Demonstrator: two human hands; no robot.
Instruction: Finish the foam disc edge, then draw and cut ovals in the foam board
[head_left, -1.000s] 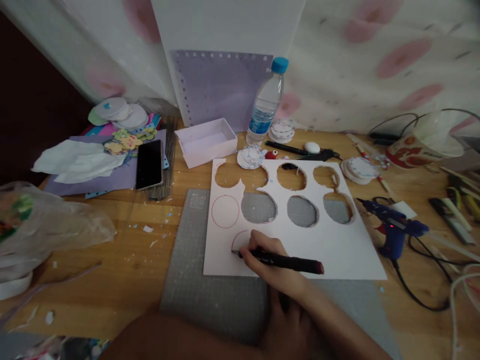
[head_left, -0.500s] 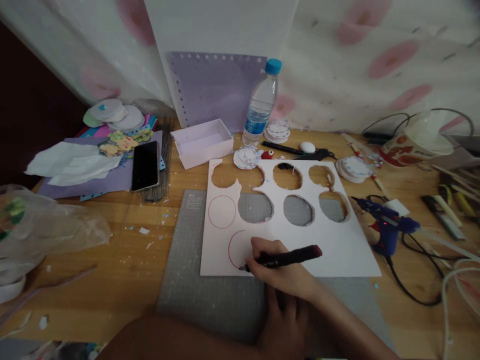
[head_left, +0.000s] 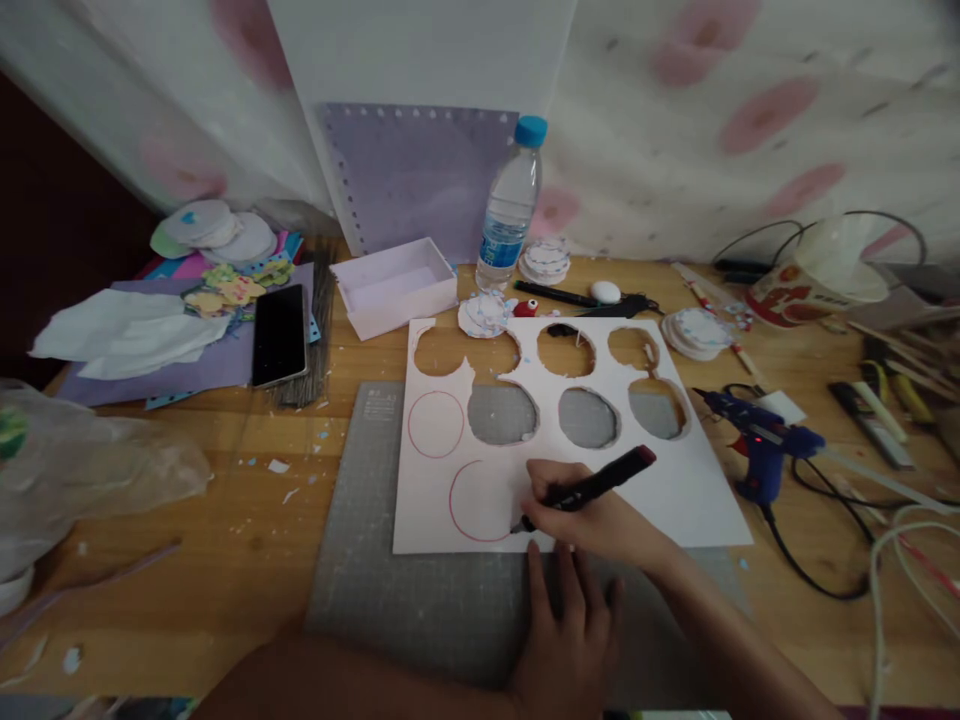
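My right hand (head_left: pixel 600 525) grips a black marker (head_left: pixel 596 480) whose tip rests on a white sheet (head_left: pixel 675 490). The tip sits at the lower right of a red circle (head_left: pixel 480 502) drawn near the sheet's front edge. A second, finished red circle (head_left: pixel 436 424) lies up and to the left of it. The sheet has several round holes cut out of it and rests on a grey cutting mat (head_left: pixel 420 590). My left hand (head_left: pixel 570 630) lies flat on the mat, fingers together, its fingertips at the sheet's front edge.
A blue glue gun (head_left: pixel 757 445) with a cable lies right of the sheet. Behind the sheet stand a water bottle (head_left: pixel 510 205), a white box (head_left: pixel 394 285) and stacks of paper discs (head_left: pixel 697 333). A phone (head_left: pixel 279 335) and a plastic bag (head_left: pixel 90 465) sit at the left.
The marker tip has travelled from the circle's left side along its bottom to the lower right, lengthening the red line. My left hand now shows more fully below the sheet.
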